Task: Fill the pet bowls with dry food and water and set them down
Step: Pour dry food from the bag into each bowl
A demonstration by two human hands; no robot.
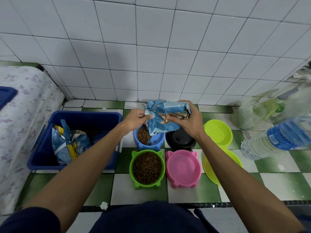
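Both my hands hold a light-blue pet food bag [164, 116] tilted over the blue bowl [157, 140]. My left hand [136, 119] pinches the bag's open edge. My right hand [188, 120] grips its body. Brown kibble [143, 136] lies in the blue bowl under the bag's mouth. The green cat-eared bowl [133, 167] in front is full of kibble. The pink bowl [183, 169] beside it holds nothing. A black bowl [180, 142] sits partly hidden under my right wrist. Two lime-green bowls [218, 132] stand to the right.
A blue bin [84, 118] with more food bags stands at the left, beside a floral mattress [21, 115]. A clear water bottle [276, 140] with a blue label lies at the right, more bottles behind it. A white tiled wall rises close behind the bowls.
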